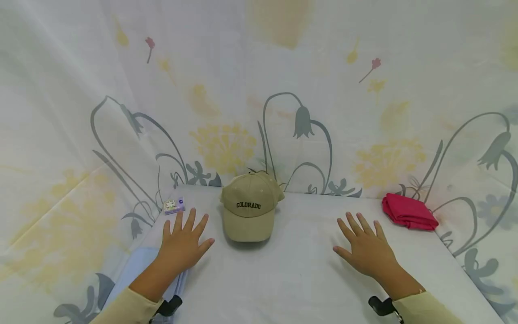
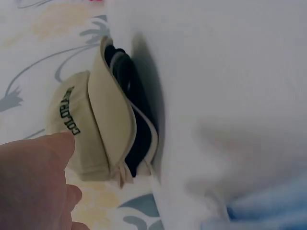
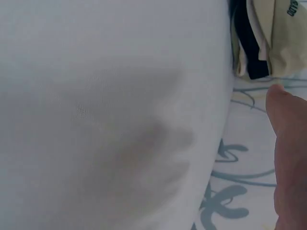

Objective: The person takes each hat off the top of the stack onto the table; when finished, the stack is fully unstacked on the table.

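A tan baseball cap point(image 1: 250, 211) with "COLORADO" on its front sits at the back middle of a white-covered table point(image 1: 291, 279), brim toward me. My left hand point(image 1: 184, 243) lies flat with fingers spread just left of the cap, holding nothing. Flat and spread as well, my right hand point(image 1: 366, 249) rests on the cloth to the cap's right, a hand's width away from it. The left wrist view shows the cap point(image 2: 91, 129) from the side beyond my thumb. In the right wrist view the cap point(image 3: 273, 38) shows at the top corner.
A folded red cloth point(image 1: 408, 211) lies at the back right corner. A small white and purple box point(image 1: 174, 205) sits at the back left. A light blue fabric point(image 1: 139, 270) lies under my left forearm at the table's left edge. A floral curtain point(image 1: 259, 112) hangs around the table.
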A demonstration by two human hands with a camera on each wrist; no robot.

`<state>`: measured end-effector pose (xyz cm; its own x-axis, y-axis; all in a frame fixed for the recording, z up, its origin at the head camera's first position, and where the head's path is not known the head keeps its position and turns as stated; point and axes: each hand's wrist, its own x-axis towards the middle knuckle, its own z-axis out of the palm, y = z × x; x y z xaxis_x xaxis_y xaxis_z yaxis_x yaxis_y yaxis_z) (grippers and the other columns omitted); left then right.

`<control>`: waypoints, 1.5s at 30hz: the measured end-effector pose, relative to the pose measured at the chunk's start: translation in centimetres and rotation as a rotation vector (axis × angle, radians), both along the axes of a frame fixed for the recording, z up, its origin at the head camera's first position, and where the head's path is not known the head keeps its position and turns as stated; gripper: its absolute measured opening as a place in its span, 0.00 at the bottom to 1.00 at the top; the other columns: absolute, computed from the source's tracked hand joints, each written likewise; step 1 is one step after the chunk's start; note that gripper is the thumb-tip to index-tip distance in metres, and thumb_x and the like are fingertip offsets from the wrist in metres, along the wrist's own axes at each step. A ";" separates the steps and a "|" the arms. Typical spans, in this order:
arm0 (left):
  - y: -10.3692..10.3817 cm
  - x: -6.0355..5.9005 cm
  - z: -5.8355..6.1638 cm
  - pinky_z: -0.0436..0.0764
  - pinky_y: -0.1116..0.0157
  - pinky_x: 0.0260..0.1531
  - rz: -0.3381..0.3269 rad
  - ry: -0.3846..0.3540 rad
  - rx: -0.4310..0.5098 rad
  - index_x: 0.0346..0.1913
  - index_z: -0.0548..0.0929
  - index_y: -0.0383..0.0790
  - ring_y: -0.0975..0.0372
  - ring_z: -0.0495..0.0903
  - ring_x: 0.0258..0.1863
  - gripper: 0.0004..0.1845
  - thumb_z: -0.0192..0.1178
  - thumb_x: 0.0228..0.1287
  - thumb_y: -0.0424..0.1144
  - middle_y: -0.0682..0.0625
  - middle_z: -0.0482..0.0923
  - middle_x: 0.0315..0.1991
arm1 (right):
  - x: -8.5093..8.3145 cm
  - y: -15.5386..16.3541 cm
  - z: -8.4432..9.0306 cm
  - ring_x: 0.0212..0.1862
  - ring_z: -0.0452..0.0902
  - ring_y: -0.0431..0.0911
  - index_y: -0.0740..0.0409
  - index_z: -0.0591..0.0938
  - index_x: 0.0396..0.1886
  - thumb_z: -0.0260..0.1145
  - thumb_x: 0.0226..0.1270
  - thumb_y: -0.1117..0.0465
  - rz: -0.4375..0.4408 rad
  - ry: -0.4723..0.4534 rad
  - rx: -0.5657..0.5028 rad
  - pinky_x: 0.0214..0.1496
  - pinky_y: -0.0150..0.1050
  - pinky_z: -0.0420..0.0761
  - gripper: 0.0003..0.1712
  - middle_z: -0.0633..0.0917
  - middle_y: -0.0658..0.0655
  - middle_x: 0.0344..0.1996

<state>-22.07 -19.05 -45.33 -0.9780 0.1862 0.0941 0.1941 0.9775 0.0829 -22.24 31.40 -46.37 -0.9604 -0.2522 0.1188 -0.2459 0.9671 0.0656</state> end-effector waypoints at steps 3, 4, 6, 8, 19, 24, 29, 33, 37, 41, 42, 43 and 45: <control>0.9 0.1 -0.3 0.44 0.25 0.73 0.023 -0.026 0.051 0.84 0.58 0.51 0.32 0.40 0.82 0.41 0.51 0.77 0.65 0.35 0.46 0.84 | -0.8 -1.3 -0.9 0.83 0.47 0.67 0.50 0.62 0.83 0.60 0.72 0.30 0.012 0.003 -0.043 0.78 0.76 0.42 0.50 0.59 0.65 0.82; 1.2 0.1 -0.4 0.44 0.26 0.73 0.028 -0.032 0.068 0.84 0.58 0.51 0.32 0.41 0.82 0.41 0.51 0.77 0.65 0.35 0.46 0.84 | -1.0 -1.8 -1.1 0.83 0.48 0.67 0.51 0.62 0.83 0.60 0.73 0.30 0.015 0.000 -0.061 0.78 0.76 0.42 0.49 0.59 0.65 0.82; 1.7 0.2 -0.6 0.45 0.26 0.73 0.034 -0.044 0.095 0.84 0.58 0.50 0.31 0.41 0.82 0.41 0.51 0.77 0.65 0.34 0.47 0.84 | -1.4 -2.7 -1.4 0.83 0.48 0.67 0.51 0.61 0.84 0.60 0.73 0.31 0.012 -0.017 -0.098 0.78 0.75 0.42 0.49 0.59 0.65 0.82; 2.2 0.2 -0.9 0.49 0.26 0.73 0.035 -0.050 0.105 0.84 0.58 0.49 0.30 0.43 0.81 0.41 0.52 0.77 0.64 0.32 0.48 0.83 | -1.8 -3.7 -1.5 0.82 0.49 0.67 0.52 0.61 0.84 0.60 0.74 0.32 0.009 -0.036 -0.142 0.78 0.76 0.41 0.48 0.59 0.65 0.82; 4.0 0.0 -2.7 0.60 0.28 0.70 0.055 -0.104 0.212 0.83 0.59 0.42 0.25 0.52 0.76 0.41 0.54 0.77 0.60 0.25 0.53 0.79 | -4.3 -8.1 -2.0 0.79 0.61 0.65 0.55 0.64 0.82 0.58 0.80 0.39 0.010 -0.113 -0.325 0.81 0.70 0.48 0.41 0.69 0.67 0.77; 5.0 -0.1 -3.0 0.63 0.30 0.70 0.067 -0.100 0.310 0.81 0.61 0.35 0.26 0.57 0.75 0.40 0.55 0.78 0.58 0.23 0.58 0.77 | -5.4 -9.6 -2.0 0.76 0.67 0.63 0.55 0.67 0.80 0.59 0.80 0.42 -0.011 -0.127 -0.448 0.79 0.64 0.61 0.38 0.73 0.64 0.75; 5.9 -0.2 -3.3 0.68 0.35 0.69 0.087 -0.090 0.433 0.78 0.64 0.30 0.31 0.65 0.73 0.38 0.57 0.78 0.54 0.24 0.64 0.74 | -6.5 -10.8 -2.2 0.74 0.70 0.63 0.54 0.69 0.79 0.60 0.80 0.43 -0.059 -0.103 -0.551 0.75 0.61 0.70 0.36 0.76 0.64 0.73; 6.3 -0.4 -3.4 0.71 0.36 0.68 0.112 -0.093 0.521 0.77 0.64 0.29 0.33 0.69 0.71 0.37 0.56 0.79 0.52 0.26 0.66 0.72 | -7.1 -11.7 -2.5 0.71 0.74 0.62 0.56 0.70 0.78 0.61 0.80 0.44 -0.072 -0.085 -0.619 0.71 0.61 0.74 0.35 0.79 0.65 0.69; 6.5 -0.7 -3.6 0.70 0.37 0.69 0.157 -0.100 0.619 0.76 0.64 0.27 0.32 0.68 0.71 0.36 0.56 0.79 0.50 0.25 0.66 0.71 | -7.6 -12.8 -2.5 0.69 0.77 0.59 0.56 0.70 0.77 0.62 0.79 0.45 -0.074 -0.081 -0.703 0.68 0.60 0.77 0.35 0.79 0.62 0.70; 6.6 -1.2 -4.0 0.71 0.36 0.68 0.200 -0.102 0.716 0.75 0.64 0.26 0.32 0.69 0.70 0.35 0.56 0.79 0.49 0.23 0.66 0.69 | -8.3 -13.9 -2.3 0.67 0.79 0.58 0.56 0.72 0.76 0.63 0.80 0.48 -0.073 -0.060 -0.797 0.67 0.57 0.79 0.32 0.79 0.61 0.70; 6.6 -1.3 -4.1 0.72 0.37 0.66 0.209 -0.101 0.737 0.75 0.65 0.26 0.32 0.71 0.68 0.35 0.56 0.78 0.49 0.23 0.67 0.68 | -8.5 -14.2 -2.3 0.67 0.79 0.58 0.56 0.72 0.75 0.64 0.79 0.49 -0.074 -0.056 -0.826 0.67 0.56 0.80 0.31 0.79 0.61 0.70; 6.7 -1.4 -4.2 0.73 0.37 0.66 0.220 -0.106 0.763 0.74 0.65 0.26 0.33 0.73 0.66 0.34 0.55 0.78 0.49 0.24 0.68 0.68 | -8.7 -14.5 -2.3 0.67 0.80 0.58 0.57 0.72 0.75 0.64 0.79 0.50 -0.074 -0.051 -0.855 0.67 0.56 0.80 0.31 0.80 0.61 0.69; 6.9 -1.6 -4.4 0.74 0.38 0.65 0.238 -0.118 0.811 0.74 0.66 0.26 0.33 0.74 0.65 0.34 0.55 0.78 0.48 0.24 0.70 0.66 | -9.0 -15.0 -2.4 0.66 0.81 0.58 0.57 0.73 0.75 0.64 0.79 0.52 -0.085 -0.050 -0.910 0.66 0.55 0.81 0.30 0.80 0.62 0.68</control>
<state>-23.70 -12.18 -49.69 -0.9943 -0.1066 0.0049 -0.0627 0.6203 0.7818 -31.25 16.41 -48.74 -0.9807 -0.0097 0.1953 -0.1537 0.6553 -0.7395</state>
